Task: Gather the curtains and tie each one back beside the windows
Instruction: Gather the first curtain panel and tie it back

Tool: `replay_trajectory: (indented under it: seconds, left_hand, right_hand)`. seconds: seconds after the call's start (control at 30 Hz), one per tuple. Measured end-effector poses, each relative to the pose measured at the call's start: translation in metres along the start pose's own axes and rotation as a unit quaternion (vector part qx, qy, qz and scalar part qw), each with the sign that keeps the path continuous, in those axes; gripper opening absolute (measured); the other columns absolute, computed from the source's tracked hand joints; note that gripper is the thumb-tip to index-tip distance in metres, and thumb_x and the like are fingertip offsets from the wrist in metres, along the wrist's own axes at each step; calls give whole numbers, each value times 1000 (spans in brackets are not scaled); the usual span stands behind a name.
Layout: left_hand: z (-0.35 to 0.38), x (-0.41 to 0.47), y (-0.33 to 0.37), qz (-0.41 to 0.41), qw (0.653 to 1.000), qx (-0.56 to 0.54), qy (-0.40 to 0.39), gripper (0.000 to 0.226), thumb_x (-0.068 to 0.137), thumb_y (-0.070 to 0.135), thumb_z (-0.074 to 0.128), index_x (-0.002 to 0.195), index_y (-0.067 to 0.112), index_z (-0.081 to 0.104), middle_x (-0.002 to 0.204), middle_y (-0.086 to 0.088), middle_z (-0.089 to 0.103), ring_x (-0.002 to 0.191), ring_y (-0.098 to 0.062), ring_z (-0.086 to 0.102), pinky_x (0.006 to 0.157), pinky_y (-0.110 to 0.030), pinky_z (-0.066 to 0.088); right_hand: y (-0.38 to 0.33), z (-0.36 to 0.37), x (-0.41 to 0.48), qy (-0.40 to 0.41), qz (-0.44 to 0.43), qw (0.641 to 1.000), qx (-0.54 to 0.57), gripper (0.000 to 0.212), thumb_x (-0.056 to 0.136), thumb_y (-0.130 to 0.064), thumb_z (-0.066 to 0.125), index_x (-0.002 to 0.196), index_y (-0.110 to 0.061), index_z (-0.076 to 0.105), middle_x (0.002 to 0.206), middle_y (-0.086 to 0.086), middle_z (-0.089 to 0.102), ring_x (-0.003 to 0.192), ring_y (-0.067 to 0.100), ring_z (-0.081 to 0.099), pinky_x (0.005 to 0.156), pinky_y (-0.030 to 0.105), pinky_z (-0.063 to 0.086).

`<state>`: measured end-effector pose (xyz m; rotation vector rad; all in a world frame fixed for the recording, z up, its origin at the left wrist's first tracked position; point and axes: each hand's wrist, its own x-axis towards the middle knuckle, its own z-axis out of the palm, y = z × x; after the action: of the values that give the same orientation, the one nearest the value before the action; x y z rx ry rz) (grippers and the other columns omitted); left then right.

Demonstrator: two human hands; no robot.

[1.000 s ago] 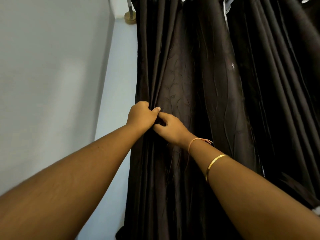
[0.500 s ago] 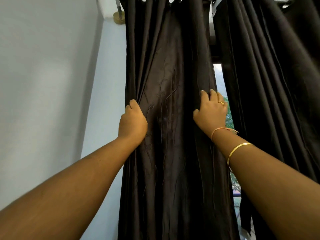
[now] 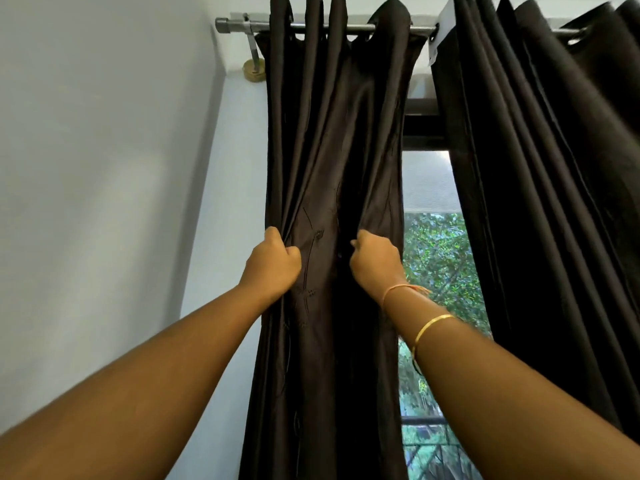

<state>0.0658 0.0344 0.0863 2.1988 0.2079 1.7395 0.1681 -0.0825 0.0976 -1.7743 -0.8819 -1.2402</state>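
The left hand (image 3: 273,263) grips the left edge of a dark curtain (image 3: 332,133), and the right hand (image 3: 375,263) grips its right edge. The curtain hangs bunched from a rod (image 3: 360,27). Right of it shows the window (image 3: 436,244), then a second curtain (image 3: 540,168).

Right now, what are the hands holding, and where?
Both grip the left dark brown fabric curtain: left hand its wall-side edge, right hand its window-side edge.

Home room: dark curtains (image 3: 332,150) on rod (image 3: 360,27), window (image 3: 436,258), plain walls (image 3: 104,168).
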Motion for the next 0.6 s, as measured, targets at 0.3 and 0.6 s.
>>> replay_trajectory:
  seconds: [0.3, 0.6]
  left_hand:
    - [-20, 7, -24, 0, 995, -53, 89, 12, 94, 18, 41, 89, 8, 36, 72, 2, 43, 60, -12, 41, 49, -27, 26]
    - [-25, 6, -28, 23, 992, 79, 97, 8, 89, 12, 40, 90, 8, 34, 63, -3, 40, 52, -17, 37, 44, -27, 22]
  right_hand:
    - [-107, 8, 13, -81, -167, 981, 49, 7, 85, 1, 42, 83, -6, 45, 108, 27, 60, 103, 43, 55, 73, 36, 35]
    - [-65, 25, 9, -122, -137, 981, 55, 13, 88, -6, 43, 98, -1, 52, 106, 28, 60, 99, 45, 56, 71, 37, 37]
